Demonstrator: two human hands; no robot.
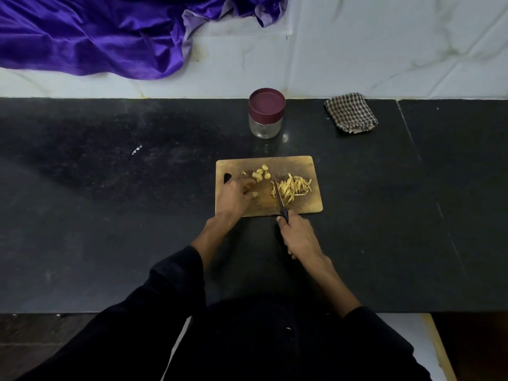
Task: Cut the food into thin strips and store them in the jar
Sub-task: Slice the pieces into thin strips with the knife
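From my feed the biggest thing is the black table [110, 215], running the full width of the view under a pale marble wall. Draped over the wall's upper left is a purple satin cloth [90, 37], well apart from the work.

Next in size is the wooden cutting board [310, 206], lying flat near the table's middle. On its right half I see a loose pile of thin pale-yellow strips [295, 187]. On its far left part sit a few uncut chunks [261, 173] of the same food, close together, apart from the pile.

At the back right of the table lies a folded checked cloth [350, 112].

Behind the board, toward the wall, stands the jar [266, 114], upright, clear glass with a maroon lid [266, 101] on it. Through the glass I see nothing inside; the strips are all on the board.

My left hand [233, 195] rests on the board's left side, fingers curled down over a small piece [255, 193] of food; its grip I cannot make out for sure through the blur. My right hand [298, 236] grasps the black handle of a knife [280, 196], whose blade points away from me along the left edge of the strip pile.
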